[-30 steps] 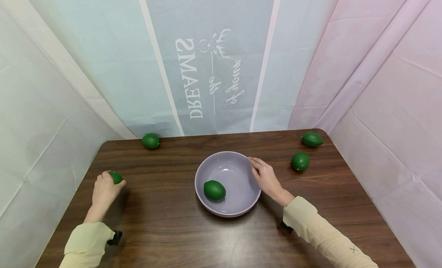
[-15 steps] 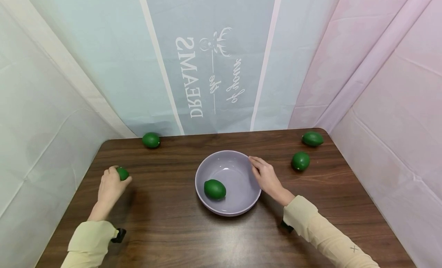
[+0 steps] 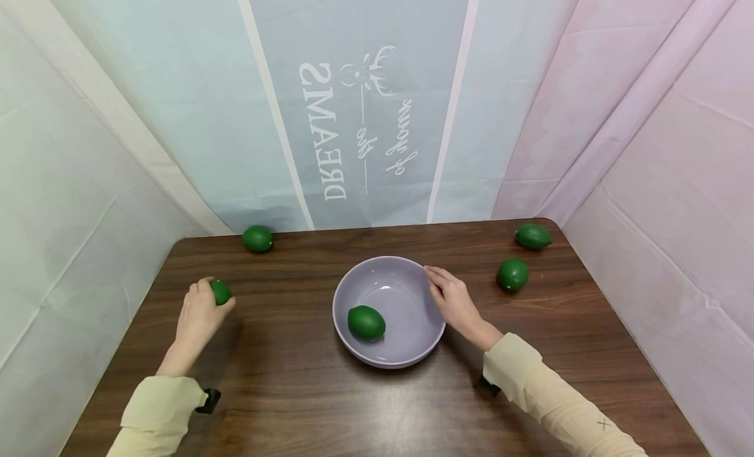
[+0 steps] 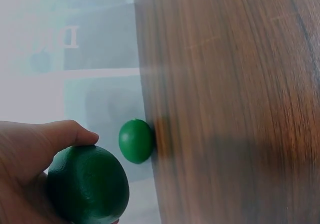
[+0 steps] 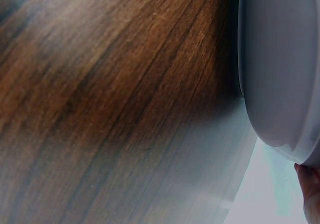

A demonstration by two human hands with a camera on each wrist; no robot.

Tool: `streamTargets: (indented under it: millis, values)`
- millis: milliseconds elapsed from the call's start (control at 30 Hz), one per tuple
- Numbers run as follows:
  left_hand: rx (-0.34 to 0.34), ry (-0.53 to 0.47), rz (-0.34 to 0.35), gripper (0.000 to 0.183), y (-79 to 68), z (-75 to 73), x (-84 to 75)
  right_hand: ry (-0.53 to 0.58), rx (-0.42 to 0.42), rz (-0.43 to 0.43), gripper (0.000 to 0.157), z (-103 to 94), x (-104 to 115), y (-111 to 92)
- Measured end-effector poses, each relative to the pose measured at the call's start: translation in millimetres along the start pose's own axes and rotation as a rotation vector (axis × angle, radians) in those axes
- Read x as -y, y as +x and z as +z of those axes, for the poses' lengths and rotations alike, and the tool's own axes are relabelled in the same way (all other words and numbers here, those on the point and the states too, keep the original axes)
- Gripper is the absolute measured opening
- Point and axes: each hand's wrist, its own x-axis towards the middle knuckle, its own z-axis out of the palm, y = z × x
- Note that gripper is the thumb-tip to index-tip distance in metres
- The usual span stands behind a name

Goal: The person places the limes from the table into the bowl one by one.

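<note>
My left hand (image 3: 200,313) grips a green lime (image 3: 220,292) over the left part of the table. In the left wrist view, the thumb lies over the near side of this lime (image 4: 89,184). My right hand (image 3: 456,305) holds the right rim of a round, pale purple bowl (image 3: 406,319) with its fingertips. One lime (image 3: 366,323) lies inside the bowl at its lower left. The right wrist view has the bowl's outer wall (image 5: 280,64) and a finger (image 5: 309,189) right at its rim.
Another lime (image 3: 257,239) sits at the back left edge of the brown wooden table (image 3: 294,398). Two more limes (image 3: 513,275) (image 3: 533,236) lie at the back right. Cloth hangings (image 3: 377,116) rise behind the table and along both sides.
My left hand has moved to the right and slightly farther back, carrying the lime with it. The right hand and the bowl have stayed in place.
</note>
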Motion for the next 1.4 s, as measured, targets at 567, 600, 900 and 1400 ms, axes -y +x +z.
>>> streamTargets:
  millis: [567,600,900,1400]
  values:
    - [-0.002,0.013,0.099,0.060,-5.4,0.4,-23.5,0.007,0.003,-0.009,0.030,1.7,0,1]
    - [-0.003,0.015,0.103,0.060,-5.4,0.6,-24.9,0.006,0.000,-0.012,0.030,1.8,0,1]
    - [-0.018,0.014,0.148,0.059,-5.1,2.9,-38.8,0.009,-0.011,-0.014,0.030,1.1,-1,0]
    - [-0.013,-0.010,0.204,0.057,-5.8,9.0,-65.1,0.006,-0.005,-0.004,0.030,-0.2,-1,0]
